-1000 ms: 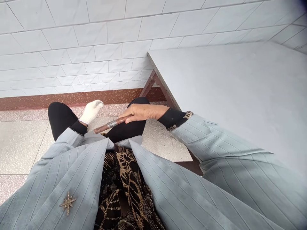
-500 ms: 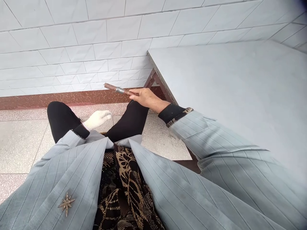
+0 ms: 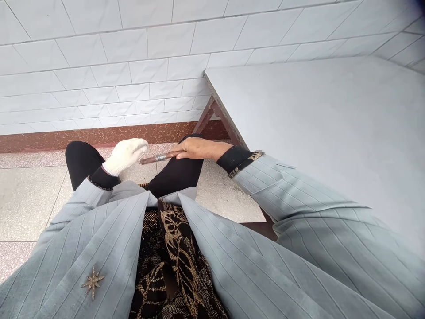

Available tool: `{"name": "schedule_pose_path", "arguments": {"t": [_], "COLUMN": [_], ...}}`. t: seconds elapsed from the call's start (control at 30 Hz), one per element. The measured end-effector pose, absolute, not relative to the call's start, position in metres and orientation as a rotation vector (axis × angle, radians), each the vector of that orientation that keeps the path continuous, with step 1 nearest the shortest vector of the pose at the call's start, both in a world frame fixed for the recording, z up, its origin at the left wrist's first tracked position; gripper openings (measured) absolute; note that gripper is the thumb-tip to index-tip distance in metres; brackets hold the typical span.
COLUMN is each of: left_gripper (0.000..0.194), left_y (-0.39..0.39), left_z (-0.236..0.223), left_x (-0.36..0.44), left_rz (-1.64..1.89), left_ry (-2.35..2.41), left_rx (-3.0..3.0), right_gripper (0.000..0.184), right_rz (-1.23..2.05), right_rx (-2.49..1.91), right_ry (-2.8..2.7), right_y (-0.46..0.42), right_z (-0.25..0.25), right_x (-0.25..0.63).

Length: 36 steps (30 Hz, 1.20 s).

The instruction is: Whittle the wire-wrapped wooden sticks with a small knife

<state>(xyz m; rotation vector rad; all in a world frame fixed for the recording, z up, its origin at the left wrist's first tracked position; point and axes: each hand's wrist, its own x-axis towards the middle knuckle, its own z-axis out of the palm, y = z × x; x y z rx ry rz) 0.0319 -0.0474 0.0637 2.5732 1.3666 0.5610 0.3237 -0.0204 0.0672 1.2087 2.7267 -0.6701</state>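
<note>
My right hand, bare, is closed round one end of a brown wooden stick. Silvery wire is wound about the stick's middle, and its free end points left, slightly down. My left hand wears a white knitted glove. Its fingers are curled together, and whatever may be inside them is hidden. The stick's free end lies just below and right of the gloved fingertips; I cannot tell whether they touch. Both hands are above my lap, between my black-trousered knees.
On the right stands a pale grey tabletop on brown legs. A white tiled wall with a reddish-brown skirting band runs ahead. Speckled floor tiles show around my legs.
The stick was low, then swung up toward the wall, and is now down again near the glove. My left hand dipped slightly, then rose. My right hand keeps its hold on the stick.
</note>
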Motion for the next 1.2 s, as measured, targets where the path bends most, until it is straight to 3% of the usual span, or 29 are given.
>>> {"name": "schedule_pose_path", "arguments": {"t": [0.27,0.5,0.6,0.7,0.9,0.97,1.2], "left_gripper": [0.025,0.035,0.034,0.030,0.030,0.030,0.028], "left_y": [-0.026,-0.041,-0.047,-0.049,-0.054,-0.054,-0.041], "left_z": [0.055,0.000,-0.004,0.002,0.016,0.023,0.057], "left_x": [0.033,0.042,0.045,0.044,0.042,0.040,0.031], "left_rz": [0.732,0.599,0.496,0.461,0.337,0.390,0.606], "left_ry": [1.300,1.129,1.125,1.175,1.190,1.236,1.344], "left_rx": [2.213,1.991,2.150,2.297,2.509,2.535,2.393], "right_gripper": [0.041,0.051,0.049,0.043,0.034,0.034,0.034], "right_rz": [-1.250,-1.648,-1.550,-1.222,-0.555,-0.540,-0.975], "right_rx": [0.925,1.721,2.013,2.205,1.932,1.740,1.200], "right_ry": [2.835,3.033,2.879,2.775,2.680,2.655,2.692], "right_y": [-0.035,-0.030,-0.019,-0.009,-0.008,-0.009,-0.019], "right_z": [0.077,0.078,0.071,0.062,0.061,0.060,0.061], "right_x": [0.312,0.311,0.318,0.325,0.332,0.333,0.325]}}
